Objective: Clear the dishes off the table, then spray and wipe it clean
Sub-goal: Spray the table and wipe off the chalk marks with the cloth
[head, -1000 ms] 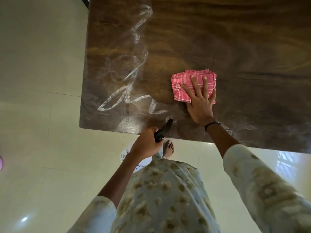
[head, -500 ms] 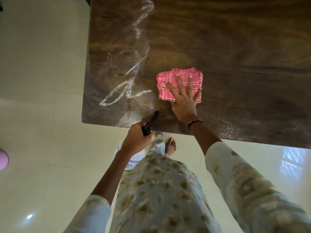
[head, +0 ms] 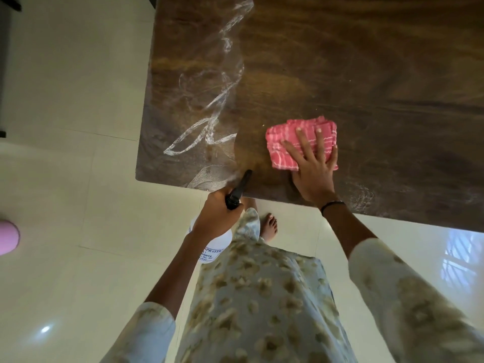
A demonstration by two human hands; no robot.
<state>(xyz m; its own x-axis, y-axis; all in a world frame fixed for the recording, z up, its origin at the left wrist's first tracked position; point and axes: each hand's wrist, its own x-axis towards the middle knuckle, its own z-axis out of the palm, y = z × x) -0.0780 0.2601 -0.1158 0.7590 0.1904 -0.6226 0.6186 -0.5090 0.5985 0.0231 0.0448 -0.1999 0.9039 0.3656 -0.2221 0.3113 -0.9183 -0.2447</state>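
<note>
A folded pink checked cloth [head: 275, 137] lies on the dark wooden table [head: 366, 74] near its front edge. My right hand [head: 313, 176] presses flat on the cloth with straight, spread fingers. Just off the table's front edge, my left hand [head: 217, 218] grips a white spray bottle [head: 213, 248] around its neck. The bottle's black nozzle [head: 239, 188] points up over the table edge, left of the cloth. No dishes are in sight on the visible part of the table.
A wrinkled clear plastic sheet [head: 209, 82] covers the table's left end. Pale glossy floor tiles [head: 78, 100] surround the table. A pink object [head: 7, 237] sits at the left edge of the floor. My bare foot [head: 269, 226] stands under the table's front edge.
My right hand slid the cloth left along the table, then back to the right. My left hand has kept hold of the spray bottle by the front edge.
</note>
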